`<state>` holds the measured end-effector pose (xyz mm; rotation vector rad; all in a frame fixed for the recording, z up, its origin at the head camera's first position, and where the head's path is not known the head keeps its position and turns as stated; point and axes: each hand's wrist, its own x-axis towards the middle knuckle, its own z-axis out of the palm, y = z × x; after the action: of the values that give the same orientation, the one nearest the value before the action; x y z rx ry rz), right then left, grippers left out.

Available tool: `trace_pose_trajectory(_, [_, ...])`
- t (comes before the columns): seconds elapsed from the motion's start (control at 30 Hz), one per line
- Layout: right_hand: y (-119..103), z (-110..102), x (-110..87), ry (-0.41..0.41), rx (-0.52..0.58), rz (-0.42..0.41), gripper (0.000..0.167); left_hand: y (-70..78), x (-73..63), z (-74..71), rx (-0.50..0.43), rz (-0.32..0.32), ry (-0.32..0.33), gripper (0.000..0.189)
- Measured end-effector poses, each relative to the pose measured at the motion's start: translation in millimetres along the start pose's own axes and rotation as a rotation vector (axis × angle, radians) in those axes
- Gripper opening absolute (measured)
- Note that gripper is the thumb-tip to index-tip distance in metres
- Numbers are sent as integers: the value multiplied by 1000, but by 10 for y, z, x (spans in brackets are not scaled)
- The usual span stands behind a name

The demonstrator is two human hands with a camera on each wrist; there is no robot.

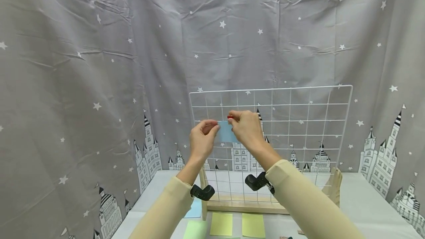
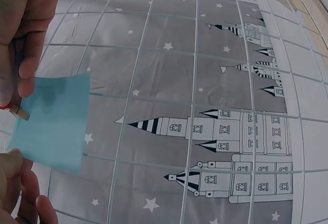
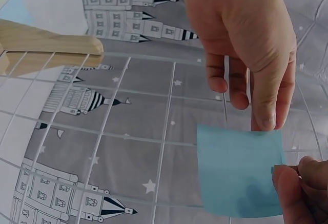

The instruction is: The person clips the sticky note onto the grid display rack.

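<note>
A light blue sticky note [image 1: 227, 132] is held up against the upper left part of a white wire grid panel [image 1: 272, 89]. My left hand [image 1: 202, 139] pinches the note at its left edge, near the top corner. With thumb and fingertips my right hand [image 1: 247, 128] grips a small wooden clothespin [image 2: 19, 112] with a red top, at the note's upper edge. The clothespin's tip lies over the note in the left wrist view. Whether it also bites on a wire is hidden by the fingers.
The panel stands upright in a wooden base [image 1: 245, 207] on a white table. Before it lie yellow sticky notes [image 1: 221, 224], a green note [image 1: 195, 229] and more blue notes [image 1: 196, 211]. Small pieces show at the bottom edge. Behind hangs a grey curtain [image 1: 232, 47] with stars and castles.
</note>
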<state>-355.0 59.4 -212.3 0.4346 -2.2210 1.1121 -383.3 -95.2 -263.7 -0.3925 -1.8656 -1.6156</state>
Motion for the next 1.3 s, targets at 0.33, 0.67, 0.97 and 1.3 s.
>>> trace_pose_trajectory(0.33, [22,-15,-50,5,12,-29,38,-51,-32,-51,-2,-9,-9,14])
trace_pose_trajectory(0.67, [10,-48,-72,65,16,-65,39,-103,-73,-128,51,-14,-10,23])
trace_pose_trajectory(0.97, [163,-57,-160,71,93,-120,38,-207,-146,-242,91,13,-76,31])
trace_pose_trajectory(1.3, [475,-62,-314,173,136,-186,45,-321,-279,-343,131,-32,-129,29])
